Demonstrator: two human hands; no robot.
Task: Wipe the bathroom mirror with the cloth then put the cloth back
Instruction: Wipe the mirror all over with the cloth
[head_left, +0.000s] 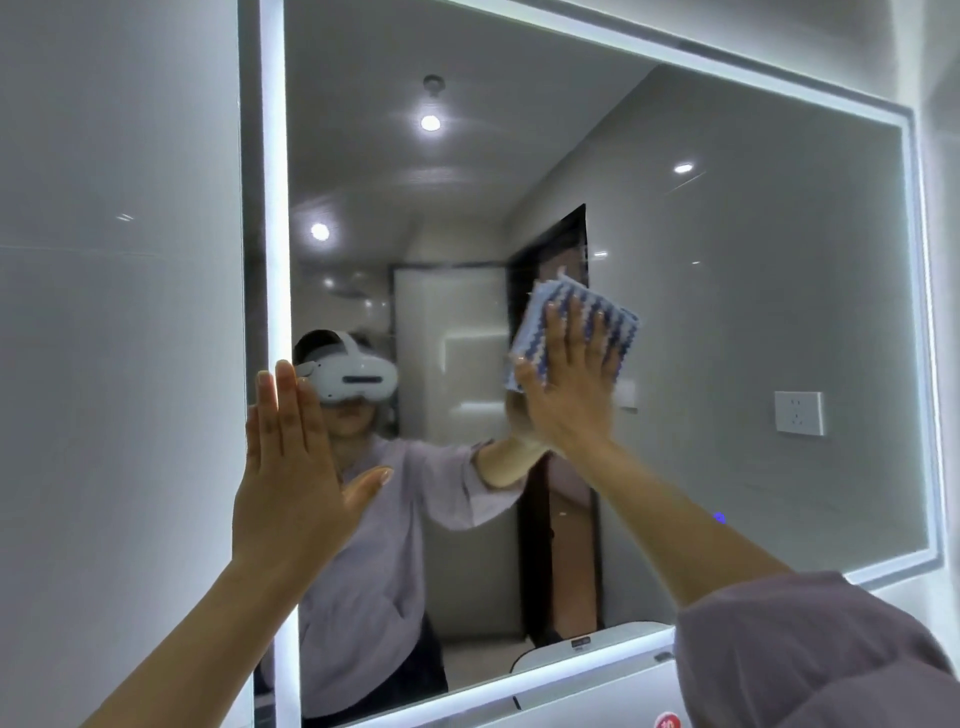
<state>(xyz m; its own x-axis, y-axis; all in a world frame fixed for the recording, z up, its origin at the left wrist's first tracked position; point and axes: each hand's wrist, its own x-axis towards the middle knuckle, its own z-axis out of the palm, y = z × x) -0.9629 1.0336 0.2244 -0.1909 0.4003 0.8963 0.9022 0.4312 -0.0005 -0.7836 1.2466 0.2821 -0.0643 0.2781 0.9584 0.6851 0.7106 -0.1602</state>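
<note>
A large wall mirror (753, 291) with a lit white border fills the view. My right hand (569, 384) lies flat with spread fingers on a blue-and-white patterned cloth (618, 317), pressing it against the glass near the mirror's middle. The cloth sticks out above and to the right of my fingers. My left hand (291, 483) is flat and open, fingers together and pointing up, resting on the mirror's lit left edge. It holds nothing. The glass reflects a person wearing a white headset.
A pale tiled wall (119, 312) stands left of the mirror. A white appliance top (597, 691) sits below the mirror's bottom edge. A wall socket (799, 413) shows in the reflection at right. My mauve sleeve (810, 654) fills the lower right corner.
</note>
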